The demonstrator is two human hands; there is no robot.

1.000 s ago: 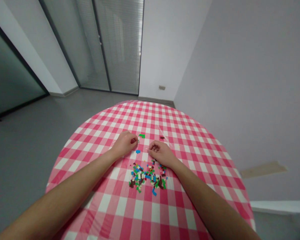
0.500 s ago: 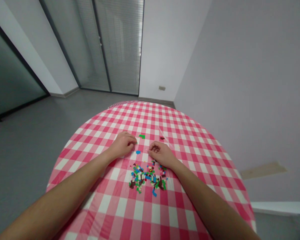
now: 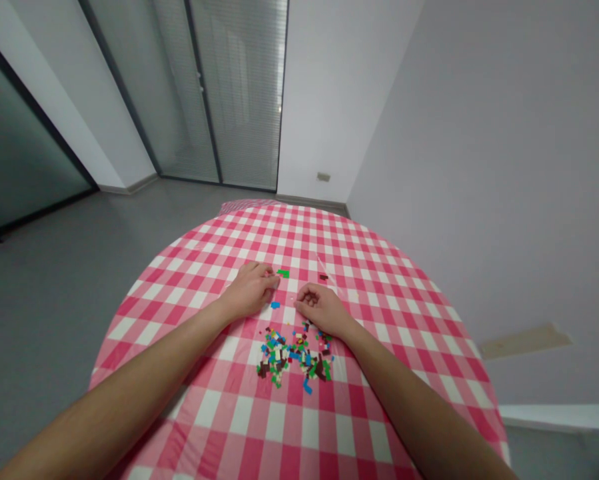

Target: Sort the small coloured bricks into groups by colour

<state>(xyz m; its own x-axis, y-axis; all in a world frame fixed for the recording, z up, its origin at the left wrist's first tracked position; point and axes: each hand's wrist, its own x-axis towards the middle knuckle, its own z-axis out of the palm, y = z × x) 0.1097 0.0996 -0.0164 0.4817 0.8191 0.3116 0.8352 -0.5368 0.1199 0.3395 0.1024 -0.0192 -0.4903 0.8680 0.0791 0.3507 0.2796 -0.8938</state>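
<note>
Pink-and-white gingham tablecloth [image 3: 279, 420] covers a round table, and both bare forearms reach over its near half from the bottom of the view. Nearest among the things on the cloth, just below and between the wrists, lies a loose scatter of tiny plastic building bricks [image 3: 294, 357] in blue, green, dark brown, white, yellow and red; any markings on them are too small to read. The left hand [image 3: 250, 290] rests low on the cloth, its fingers drawn together, and the right hand [image 3: 322, 310] sits close beside it, fingers curled inward. Both are nearly closed, but the fingers hide whatever lies inside them, so I cannot tell whether either has hold of a brick. A single blue brick [image 3: 276, 305] lies just off the left fingertips, toward the right hand. Just beyond those fingertips is a green brick [image 3: 283, 273], and beyond the right hand a dark brown brick [image 3: 324, 277]. Past the table's far edge are a grey floor [image 3: 69, 287], a wall socket plate [image 3: 323, 177] on a white wall [image 3: 309, 100], and glass doors with slatted blinds [image 3: 242, 87].
</note>
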